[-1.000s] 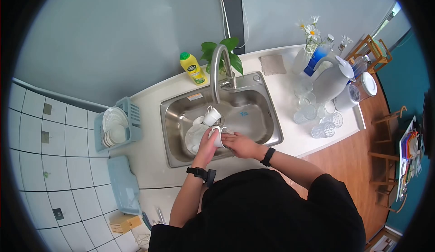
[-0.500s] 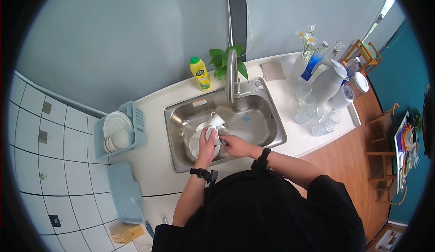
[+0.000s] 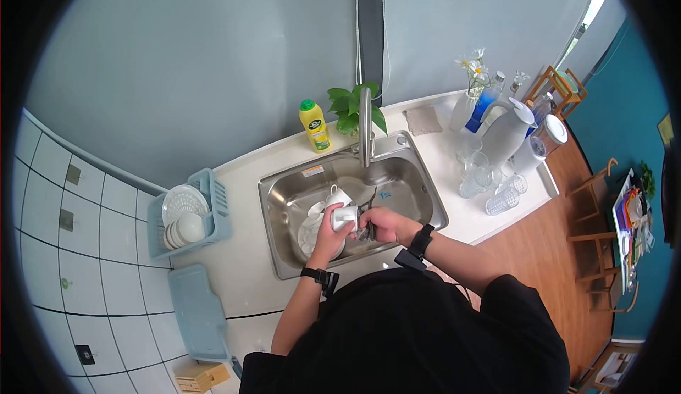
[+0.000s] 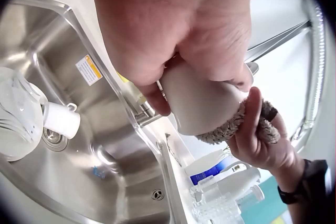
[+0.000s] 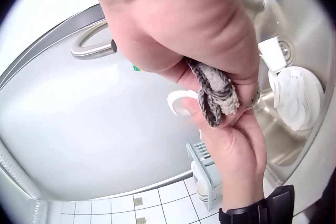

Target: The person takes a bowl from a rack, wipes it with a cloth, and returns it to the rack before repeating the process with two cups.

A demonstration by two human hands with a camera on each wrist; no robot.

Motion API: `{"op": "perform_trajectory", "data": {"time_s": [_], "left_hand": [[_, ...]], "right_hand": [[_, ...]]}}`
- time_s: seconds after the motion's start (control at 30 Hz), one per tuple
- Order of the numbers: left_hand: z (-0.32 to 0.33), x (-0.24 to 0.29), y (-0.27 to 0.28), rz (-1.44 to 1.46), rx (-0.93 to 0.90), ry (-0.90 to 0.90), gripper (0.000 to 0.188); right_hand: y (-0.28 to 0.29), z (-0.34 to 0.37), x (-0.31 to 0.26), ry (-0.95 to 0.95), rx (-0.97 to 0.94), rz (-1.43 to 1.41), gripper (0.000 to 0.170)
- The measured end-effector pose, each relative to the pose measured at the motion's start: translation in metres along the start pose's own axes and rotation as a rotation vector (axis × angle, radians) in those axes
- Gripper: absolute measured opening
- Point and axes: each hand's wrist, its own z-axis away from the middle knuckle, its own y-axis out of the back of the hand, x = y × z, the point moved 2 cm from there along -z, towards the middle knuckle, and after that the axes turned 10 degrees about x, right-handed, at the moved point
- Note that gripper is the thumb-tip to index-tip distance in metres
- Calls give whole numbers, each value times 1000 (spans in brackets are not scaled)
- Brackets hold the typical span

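Over the sink (image 3: 284, 252), the left hand (image 3: 330, 234) grips a white cup (image 3: 345, 217) on its side. In the left wrist view the fingers wrap round the cup (image 4: 202, 98). The right hand (image 3: 385, 224) holds a grey cloth (image 3: 367, 231), which presses against the cup's mouth in the left wrist view (image 4: 226, 127). Dark and pale folds of the cloth (image 5: 215, 92) stick out of the right hand (image 5: 194, 29). A second white cup (image 3: 338, 196) and white plates (image 3: 308, 236) lie in the sink's left part, near the hands.
The faucet (image 3: 365, 128) arches over the sink. A yellow bottle (image 3: 315, 126) and a plant (image 3: 352, 107) stand behind it. Left is a blue dish rack (image 3: 221, 209) with plates. At right are glasses (image 3: 502, 201), a grey jug (image 3: 506, 135) and a flower vase (image 3: 464, 112).
The cup has turned between the hands, its mouth now toward the right hand. The right hand has shifted slightly right, and the grey cloth shows more clearly. The head view has moved a little.
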Motion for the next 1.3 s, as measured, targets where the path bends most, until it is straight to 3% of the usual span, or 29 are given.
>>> {"op": "perform_trajectory", "data": {"time_s": [0.17,0.27,0.33,0.37,0.43,0.57,0.63,0.8,0.87,0.9,0.93,0.97,1.03,1.17,1.23,1.3], "left_hand": [[-2,-8,7,-88,-140,-22,55],[9,20,5,-85,-223,114,62],[14,24,4,156,-291,102,61],[14,25,4,155,-291,103,61],[14,25,4,472,-184,347,53],[10,24,-3,452,-108,404,49],[8,16,-8,270,-130,476,52],[1,-23,20,166,-253,655,56],[6,-13,11,253,-101,567,54],[9,-3,5,254,-100,567,54],[11,8,0,326,-54,454,53],[13,19,-3,397,-7,341,52],[17,26,-1,428,-34,366,52],[14,24,-5,637,-42,509,52],[9,10,-6,625,-4,531,53],[6,-1,-5,617,39,551,53]], "right_hand": [[9,0,2,-32,76,-8,29],[9,8,0,-33,57,45,24],[12,8,-2,-16,38,70,20],[14,8,-4,-17,37,69,20],[14,11,-12,34,-13,119,20],[3,21,-16,81,-4,182,23],[0,20,-16,134,41,364,29],[-4,25,-11,125,-38,375,26],[-4,26,-10,150,-41,428,23],[-5,28,-12,225,-22,609,23],[-6,30,-14,300,-2,789,23],[-5,33,-16,298,-2,789,23],[-10,46,-22,855,-161,1243,30],[-5,40,-15,1016,-236,1353,41],[-12,49,-13,1166,-263,1570,43],[-11,45,-7,1172,-274,1625,42]]}}
